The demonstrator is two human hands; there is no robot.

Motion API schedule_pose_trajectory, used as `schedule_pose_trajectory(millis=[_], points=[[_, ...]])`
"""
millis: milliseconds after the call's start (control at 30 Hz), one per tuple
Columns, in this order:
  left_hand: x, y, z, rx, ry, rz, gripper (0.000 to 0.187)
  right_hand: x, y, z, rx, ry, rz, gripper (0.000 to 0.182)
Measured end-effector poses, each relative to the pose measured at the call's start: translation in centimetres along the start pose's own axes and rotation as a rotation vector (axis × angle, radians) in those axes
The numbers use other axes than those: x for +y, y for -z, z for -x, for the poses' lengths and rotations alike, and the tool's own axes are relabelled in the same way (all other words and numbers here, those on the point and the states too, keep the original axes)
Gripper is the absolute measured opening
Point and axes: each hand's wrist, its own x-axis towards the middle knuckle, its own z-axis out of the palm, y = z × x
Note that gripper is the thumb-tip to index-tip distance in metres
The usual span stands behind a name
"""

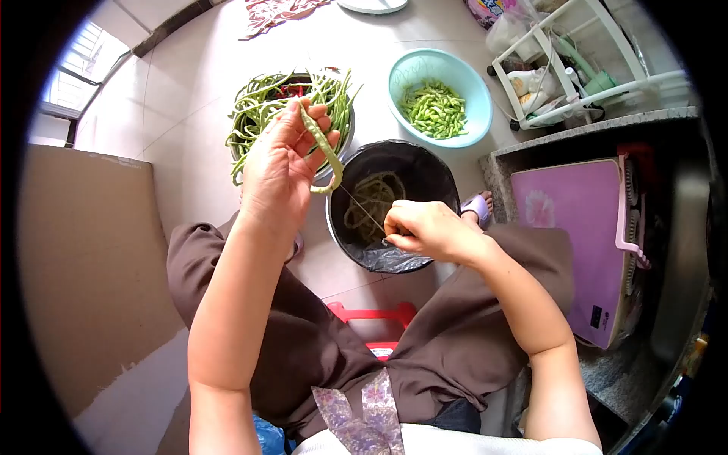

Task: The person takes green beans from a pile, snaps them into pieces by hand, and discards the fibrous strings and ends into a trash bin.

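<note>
My left hand (pixel 284 155) is closed on a long green bean (pixel 327 152), which hangs curved from the fingers. A thin pale string (pixel 362 206) stretches from the bean's lower end to my right hand (pixel 425 227), whose fingers pinch it. Below both hands stands a round bin (pixel 334 235) lined with a black bag, with pale strings (pixel 371 197) lying inside. Behind my left hand, a bowl heaped with long green beans (pixel 254 114) also shows something red. To the right of it, a light-blue basin (pixel 478 98) holds short cut bean pieces (pixel 434 110).
A white rack (pixel 584 98) with bottles stands at the upper right. Below it, a purple board (pixel 565 243) leans inside a stone-edged recess. Cardboard (pixel 91 265) is at the left. Between my legs there is a red plastic stool (pixel 371 312). A cloth (pixel 277 14) lies at the top.
</note>
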Motion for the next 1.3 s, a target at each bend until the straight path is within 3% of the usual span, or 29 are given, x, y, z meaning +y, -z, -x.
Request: schedule_pose_trajectory(millis=[233,367,467,567,733,800,900,1000,1100,1133,1233,1300], points=[[0.5,0.2,-0.1,0.012,-0.033,-0.025,0.024,5.3,-2.2,1.0,-0.013,-0.249,0.143,0.011],[-0.4,0.3,0.2,-0.058,0.092,-0.099,0.026,5.3,-1.5,0.9,-0.032,-0.368,0.146,0.009],[-1.2,-0.3,0.7,-0.071,0.211,-0.255,0.027,5.7,-1.5,1.3,0.153,-0.197,0.168,0.011],[-1.9,-0.7,1.2,-0.081,0.344,-0.354,0.025,3.7,0.5,0.1,0.157,-0.277,0.132,0.011],[-2.7,-1.0,1.7,-0.16,0.456,-0.386,0.023,-1.0,2.8,-0.8,0.437,-0.122,-0.062,0.017],[-3.0,-1.1,2.0,-0.205,0.503,-0.369,0.024,-2.1,3.2,-0.9,0.518,0.198,0.011,0.024],[-3.1,-1.5,2.1,-0.242,0.586,-0.403,0.021,-2.3,2.9,-1.2,0.523,0.399,0.183,0.024],[-3.3,-1.2,2.1,-0.293,0.613,-0.42,0.022,-3.0,3.2,-0.7,0.479,0.374,0.313,0.018],[-3.1,-2.0,2.6,-0.254,0.525,-0.576,0.028,-2.5,3.3,-0.5,0.47,0.351,0.405,0.014],[-3.0,-1.7,2.2,-0.343,0.393,-0.782,0.033,-2.3,3.4,-0.4,0.489,0.319,0.428,0.013],[-2.8,-1.5,2.3,-0.461,0.105,-1.032,0.024,-2.1,4.0,-0.3,0.543,0.259,0.463,0.012],[-3.1,-1.3,2.4,-0.492,0.067,-1.029,0.02,-1.9,4.3,0.0,0.561,0.167,0.414,0.014]])
